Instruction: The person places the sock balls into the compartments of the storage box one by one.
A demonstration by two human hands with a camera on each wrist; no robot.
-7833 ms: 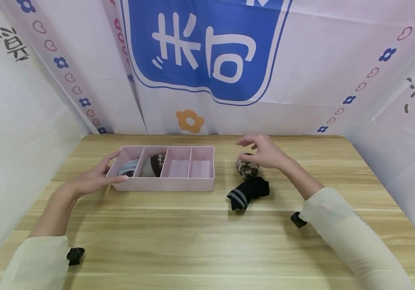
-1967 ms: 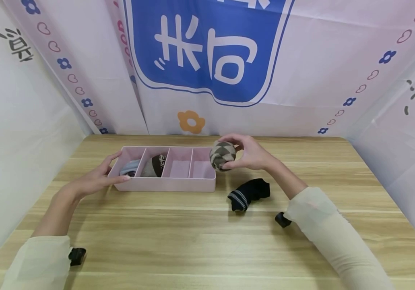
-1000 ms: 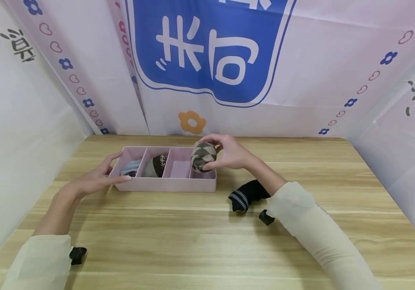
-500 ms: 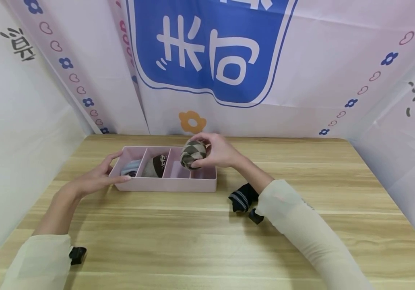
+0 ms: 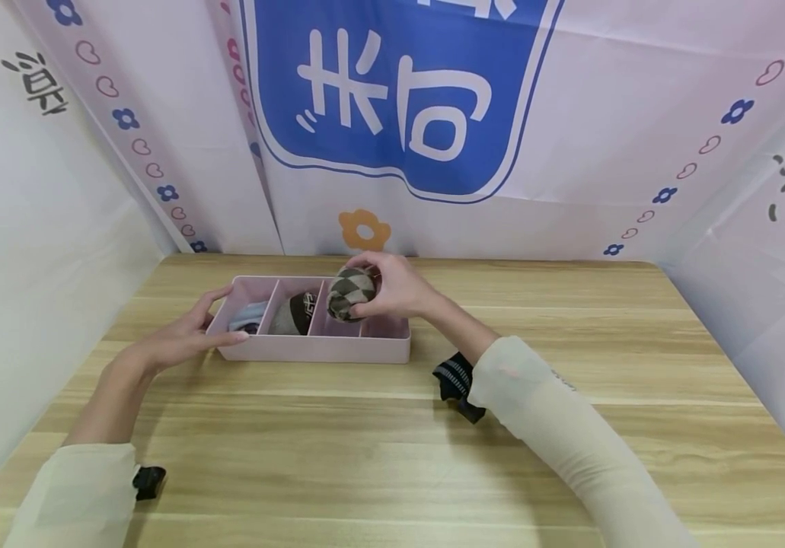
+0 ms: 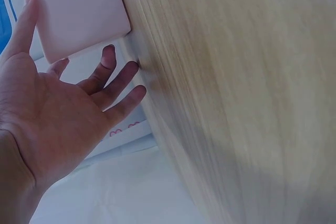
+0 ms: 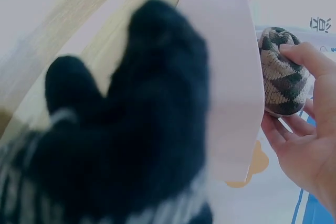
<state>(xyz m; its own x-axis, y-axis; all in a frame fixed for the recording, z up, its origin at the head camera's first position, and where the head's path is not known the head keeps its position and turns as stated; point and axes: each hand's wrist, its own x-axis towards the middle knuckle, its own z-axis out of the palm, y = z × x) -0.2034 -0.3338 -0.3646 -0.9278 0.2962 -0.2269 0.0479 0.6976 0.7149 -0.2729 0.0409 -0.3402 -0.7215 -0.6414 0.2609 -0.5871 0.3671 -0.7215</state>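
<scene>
My right hand (image 5: 395, 285) holds a rolled-up pair of argyle socks (image 5: 349, 293), brown and beige, thumb in front and fingers behind. It is over the third compartment of a pink divided box (image 5: 313, 349). The box's first compartment has light blue socks (image 5: 248, 314), its second grey and dark brown socks (image 5: 292, 314). At the box's left end, my left hand (image 5: 176, 331) rests with its thumb on the front rim and forefinger at the back corner; the left wrist view shows the other fingers spread. Black striped socks (image 5: 454, 375) lie on the table, partly behind the right sleeve.
The wooden table (image 5: 337, 457) runs back to a hanging printed cloth (image 5: 584, 137). White cloth sides stand at left and right. In the right wrist view, the black socks (image 7: 152, 103) loom large and blurred in front of the box.
My right hand has picked the argyle socks up from the table and carried them left, over the fourth compartment to the third. The left hand has stayed at the box's left end.
</scene>
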